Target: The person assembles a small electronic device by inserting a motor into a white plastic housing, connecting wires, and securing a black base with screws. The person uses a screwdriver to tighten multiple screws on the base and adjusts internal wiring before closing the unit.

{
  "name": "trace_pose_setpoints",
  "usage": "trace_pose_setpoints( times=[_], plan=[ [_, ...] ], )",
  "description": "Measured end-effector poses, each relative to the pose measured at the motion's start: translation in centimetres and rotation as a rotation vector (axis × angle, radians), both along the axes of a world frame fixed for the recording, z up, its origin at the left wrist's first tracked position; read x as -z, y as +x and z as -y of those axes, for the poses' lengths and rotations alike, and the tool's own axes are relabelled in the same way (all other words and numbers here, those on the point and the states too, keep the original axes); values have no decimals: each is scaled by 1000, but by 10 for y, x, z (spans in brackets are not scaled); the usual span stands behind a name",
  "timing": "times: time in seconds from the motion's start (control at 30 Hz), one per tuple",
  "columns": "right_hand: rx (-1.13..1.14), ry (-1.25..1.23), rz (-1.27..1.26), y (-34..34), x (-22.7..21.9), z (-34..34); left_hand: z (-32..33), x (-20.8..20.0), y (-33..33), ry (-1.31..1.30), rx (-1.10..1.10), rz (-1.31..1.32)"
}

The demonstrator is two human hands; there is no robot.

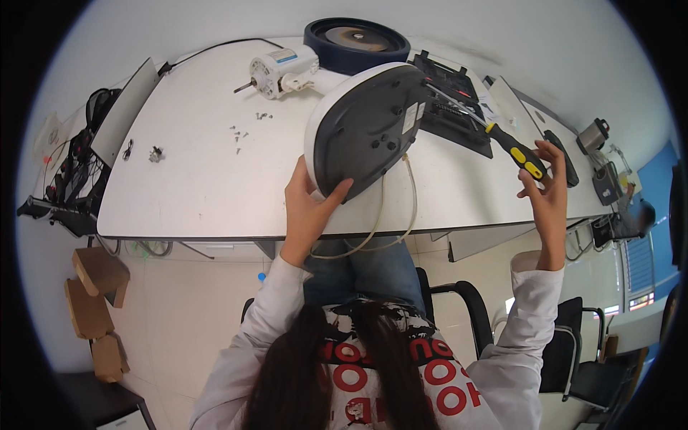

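Note:
My left hand (309, 208) grips the lower left edge of an oval appliance base (351, 143), thumb over its black underside. The base has a white rim and is tilted up on the table, underside facing me. My right hand (549, 193) has its fingertips around the handle end of a screwdriver (517, 152) with a black and yellow grip. The screwdriver's shaft runs up and left to the base's upper right edge; whether the tip sits in a screw cannot be made out. A pale cord (414, 197) hangs from the base past the table edge.
Behind the base lie a white motor unit (276, 75) with a metal shaft and a dark blue round part (357, 44). An open black tool case (455, 115) lies right. Loose screws (236, 137) and a small metal part (155, 153) lie left on the white table (193, 186).

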State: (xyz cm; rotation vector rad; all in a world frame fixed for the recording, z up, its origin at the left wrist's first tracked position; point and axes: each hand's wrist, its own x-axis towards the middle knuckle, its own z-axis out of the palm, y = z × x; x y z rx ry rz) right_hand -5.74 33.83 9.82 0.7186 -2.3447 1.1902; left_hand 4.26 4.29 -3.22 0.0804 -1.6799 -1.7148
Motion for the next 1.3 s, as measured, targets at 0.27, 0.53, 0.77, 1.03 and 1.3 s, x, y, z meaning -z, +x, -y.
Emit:
trace_pose_setpoints(
  times=[0.27, 0.53, 0.77, 1.03, 1.3],
  plan=[
    [-3, -116, 304, -6, -1, -15, 2, 5, -2, -30, 6, 13],
    [63, -20, 88, 1, -3, -8, 1, 6, -1, -49, -37, 6],
    [20, -17, 107, 5, -5, -8, 1, 5, -2, -78, -62, 23],
    [90, -38, 127, 5, -4, -13, 1, 4, -3, -59, -49, 23],
    [-25, -10, 103, 2, -2, -11, 1, 4, -3, -84, -49, -8]
  ],
)
